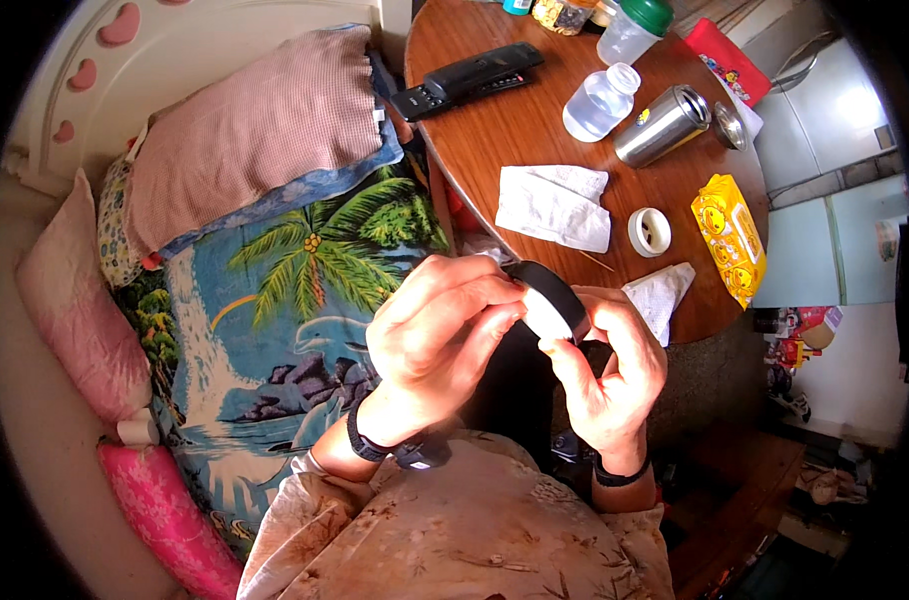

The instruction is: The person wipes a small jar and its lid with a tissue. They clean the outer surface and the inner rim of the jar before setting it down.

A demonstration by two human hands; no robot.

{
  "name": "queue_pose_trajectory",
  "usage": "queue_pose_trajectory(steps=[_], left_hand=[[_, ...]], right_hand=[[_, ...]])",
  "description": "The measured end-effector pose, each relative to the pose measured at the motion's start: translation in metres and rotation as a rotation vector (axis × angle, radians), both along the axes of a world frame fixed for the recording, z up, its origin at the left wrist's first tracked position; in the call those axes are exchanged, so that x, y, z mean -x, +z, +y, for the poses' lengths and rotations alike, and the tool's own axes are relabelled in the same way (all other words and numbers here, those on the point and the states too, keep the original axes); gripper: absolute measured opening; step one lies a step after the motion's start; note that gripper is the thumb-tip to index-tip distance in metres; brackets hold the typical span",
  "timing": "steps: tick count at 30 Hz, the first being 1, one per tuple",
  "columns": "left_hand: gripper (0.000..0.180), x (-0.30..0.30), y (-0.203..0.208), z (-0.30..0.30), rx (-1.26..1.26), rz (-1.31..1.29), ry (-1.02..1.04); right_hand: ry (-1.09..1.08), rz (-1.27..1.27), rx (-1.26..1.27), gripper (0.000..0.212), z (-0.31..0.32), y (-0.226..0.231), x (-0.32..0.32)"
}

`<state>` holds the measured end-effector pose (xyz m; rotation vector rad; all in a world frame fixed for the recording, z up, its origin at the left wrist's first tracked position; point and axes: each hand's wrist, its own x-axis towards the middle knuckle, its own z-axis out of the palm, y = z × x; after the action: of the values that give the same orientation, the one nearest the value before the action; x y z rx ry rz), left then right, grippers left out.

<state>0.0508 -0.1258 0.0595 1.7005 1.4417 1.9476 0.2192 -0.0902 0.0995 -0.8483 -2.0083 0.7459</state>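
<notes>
Basically, a black-sided round piece (559,288) with a pale face is held up at the near edge of the desk (465,150). One side is gripped by the fingers of the left hand (430,325), the other by those of the right hand (618,370), apparently so it can be steadied and tilted for viewing. Thumbs are kept at the rim, probably to leave the pale face uncovered. Just beyond the right hand, a crumpled tissue (665,298) is left; a folded tissue (555,205) is laid flat farther left, likely for wiping within reach. Between them, a white cap (637,236) is set hollow side up, maybe to contain the dark bits inside. A yellow wipes pack (720,235) is placed to the right, presumably handy too. Farther back, an open steel flask (660,130), a clear bottle (597,108) and a green-lidded shaker (630,38) are grouped, seemingly out of elbow range.
</notes>
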Motion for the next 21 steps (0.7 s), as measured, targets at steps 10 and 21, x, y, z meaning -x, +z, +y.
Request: queue_pose_trajectory(steps=[10, 21], left_hand=[[0.012, 0.02, 0.013, 0.003, 0.173, -0.106, -0.305], [0.011, 0.027, 0.009, 0.002, 0.309, -0.123, -0.417]], right_hand=[[0.018, 0.078, 0.17, 0.025, 0.001, -0.008, -0.01], [0.134, -0.124, 0.138, 0.028, 0.006, 0.009, -0.014]])
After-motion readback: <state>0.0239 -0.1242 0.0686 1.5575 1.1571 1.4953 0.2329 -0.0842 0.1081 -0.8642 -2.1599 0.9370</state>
